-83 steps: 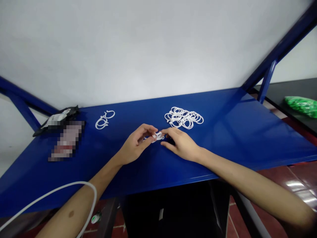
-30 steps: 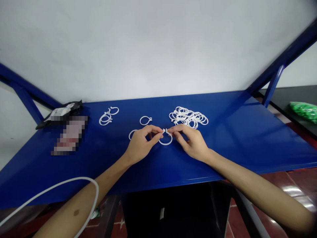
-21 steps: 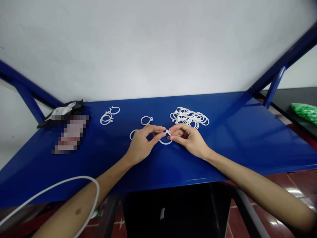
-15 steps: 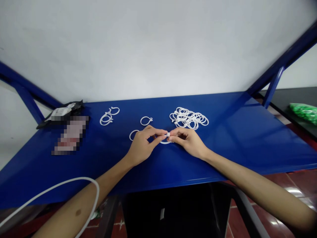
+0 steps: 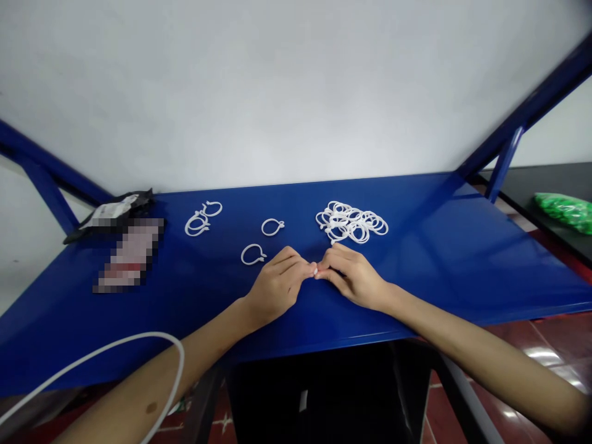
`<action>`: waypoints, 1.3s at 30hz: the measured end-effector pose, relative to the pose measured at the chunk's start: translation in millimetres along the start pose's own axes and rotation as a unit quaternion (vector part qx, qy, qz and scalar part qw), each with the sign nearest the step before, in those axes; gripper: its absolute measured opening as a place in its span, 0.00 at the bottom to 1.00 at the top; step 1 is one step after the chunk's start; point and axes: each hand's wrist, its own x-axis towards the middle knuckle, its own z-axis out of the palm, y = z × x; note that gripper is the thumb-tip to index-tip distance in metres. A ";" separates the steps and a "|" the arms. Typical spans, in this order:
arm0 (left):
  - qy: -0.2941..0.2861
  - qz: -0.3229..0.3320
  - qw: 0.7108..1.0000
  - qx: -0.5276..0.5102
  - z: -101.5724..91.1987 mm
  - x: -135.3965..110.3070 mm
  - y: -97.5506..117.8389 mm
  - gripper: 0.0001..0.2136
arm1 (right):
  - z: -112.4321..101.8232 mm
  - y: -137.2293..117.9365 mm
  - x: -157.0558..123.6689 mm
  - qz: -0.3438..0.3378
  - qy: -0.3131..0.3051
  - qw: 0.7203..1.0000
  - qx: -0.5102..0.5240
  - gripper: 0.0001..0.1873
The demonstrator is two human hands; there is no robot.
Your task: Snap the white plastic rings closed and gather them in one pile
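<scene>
My left hand (image 5: 278, 285) and my right hand (image 5: 355, 275) meet above the blue table, thumbs and fingertips pinched together. Between them they grip a white ring (image 5: 315, 271); only a small bit of it shows, the rest being hidden by my fingers. Just left of my left hand lies one open white ring with flared ends (image 5: 252, 254). Another single ring (image 5: 272, 227) rests behind it. A tangled pile of white rings (image 5: 351, 222) sits beyond my right hand.
Several more rings (image 5: 197, 223) lie at the left of the blue table (image 5: 416, 246). A black plastic package (image 5: 115, 213) and a blurred-out item (image 5: 134, 253) are further left. A white cable (image 5: 152, 335) arches over my left forearm. A green bag (image 5: 567, 209) lies on a dark surface at right.
Both hands have moved slightly nearer to me, and the left fingers have curled in more. The held ring's lower arc, visible before, is now hidden. The ring beside my left hand is more exposed.
</scene>
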 end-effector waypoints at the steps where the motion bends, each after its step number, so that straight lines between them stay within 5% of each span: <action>1: -0.004 0.001 1.000 0.007 -0.8 1.4 -0.6 0.10 | 0.6 0.6 0.5 0.000 0.003 1.000 -0.005 0.09; 6: -0.021 -0.021 0.997 0.077 -12.7 13.6 -12.6 0.08 | -8.0 9.5 8.9 0.008 0.072 0.995 -0.068 0.05; 11: -0.048 -0.167 0.948 0.266 -26.0 11.0 -42.7 0.14 | -36.4 37.9 11.0 0.071 0.191 0.955 -0.217 0.04; 14: -0.099 -0.203 0.929 0.293 -28.1 3.8 -58.4 0.12 | -47.4 56.6 5.3 0.123 0.178 0.945 -0.245 0.05; 18: -0.112 -0.180 0.938 0.273 -26.6 1.7 -63.5 0.07 | -48.9 61.4 2.3 0.135 0.158 0.949 -0.235 0.06; 21: -0.106 -0.172 0.954 0.220 -27.0 6.9 -54.6 0.06 | -44.3 48.5 4.9 0.118 0.182 0.948 -0.233 0.06; 24: -0.126 -0.200 0.970 0.054 -29.0 12.8 -37.0 0.06 | -35.4 29.5 6.9 0.079 0.168 0.963 -0.194 0.05; 29: -0.183 -0.264 0.921 -0.219 -28.2 16.4 -8.7 0.07 | -18.2 4.6 6.5 0.026 0.030 0.998 -0.042 0.13; 39: -0.173 -0.255 0.923 -0.231 -20.5 13.8 -5.7 0.07 | -8.7 0.6 8.4 0.116 0.001 0.987 0.109 0.08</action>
